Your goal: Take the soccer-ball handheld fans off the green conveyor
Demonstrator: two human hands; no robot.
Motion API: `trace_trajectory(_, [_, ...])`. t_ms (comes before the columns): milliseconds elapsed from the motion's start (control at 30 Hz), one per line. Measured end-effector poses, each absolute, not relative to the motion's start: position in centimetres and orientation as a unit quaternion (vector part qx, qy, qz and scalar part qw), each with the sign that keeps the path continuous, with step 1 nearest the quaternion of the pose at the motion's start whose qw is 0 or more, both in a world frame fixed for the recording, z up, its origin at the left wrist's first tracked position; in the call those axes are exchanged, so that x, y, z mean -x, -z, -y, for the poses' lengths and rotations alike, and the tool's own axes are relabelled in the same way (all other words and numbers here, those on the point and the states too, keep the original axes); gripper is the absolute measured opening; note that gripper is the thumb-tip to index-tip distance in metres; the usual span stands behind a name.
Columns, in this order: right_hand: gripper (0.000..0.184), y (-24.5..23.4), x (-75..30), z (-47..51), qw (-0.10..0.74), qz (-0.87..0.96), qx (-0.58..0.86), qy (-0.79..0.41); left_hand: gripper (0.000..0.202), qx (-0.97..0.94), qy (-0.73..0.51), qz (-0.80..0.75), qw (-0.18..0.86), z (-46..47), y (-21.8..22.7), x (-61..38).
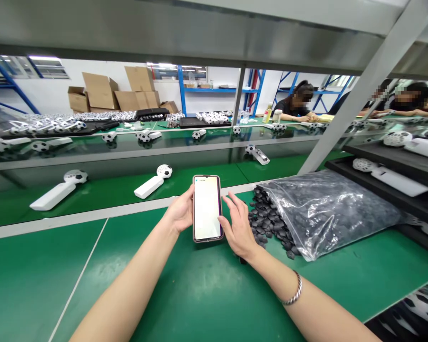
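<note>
A smartphone point(207, 209) with a bright, mostly white screen is held upright above the green table. My left hand point(181, 210) grips its left edge, with the fingers partly hidden behind it. My right hand point(238, 225) is at the phone's right edge, fingers apart and the thumb close to the screen; whether the thumb touches it I cannot tell. Just right of that hand, small black plastic pieces point(271, 221) spill from the mouth of a clear plastic bag point(331, 209) lying on the table.
White fans with football-patterned heads, such as one white fan point(153, 181), lie on the green conveyor belt point(110, 190) ahead. Black trays point(381, 183) holding more fans are stacked at right. A slanted metal post point(356, 90) rises behind the bag. Co-workers point(296, 104) sit across the line.
</note>
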State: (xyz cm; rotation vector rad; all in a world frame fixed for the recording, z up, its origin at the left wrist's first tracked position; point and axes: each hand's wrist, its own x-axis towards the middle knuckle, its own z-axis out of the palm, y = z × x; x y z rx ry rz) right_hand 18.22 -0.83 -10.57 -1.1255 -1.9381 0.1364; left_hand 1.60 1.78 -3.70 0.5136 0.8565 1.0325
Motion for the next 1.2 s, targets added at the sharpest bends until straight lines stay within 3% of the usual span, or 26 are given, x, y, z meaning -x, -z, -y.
trace_trajectory(267, [0.046, 11.3, -18.3, -0.1, 0.502, 0.699, 0.460, -0.217, 0.037, -0.242, -0.458, -0.370, 0.771, -1.7, 4.0, -1.7])
trace_trajectory(867, [0.046, 11.5, -18.2, -0.6, 0.538, 0.630, 0.448, -0.336, 0.041, -0.249, -0.441, -0.386, 0.771, -1.5, 4.0, -2.2])
trace_trajectory(1200, [0.049, 10.7, -18.1, -0.9, 0.598, 0.516, 0.399, -0.466, 0.044, -0.272, -0.416, -0.371, 0.784, -1.4, 4.1, -2.4])
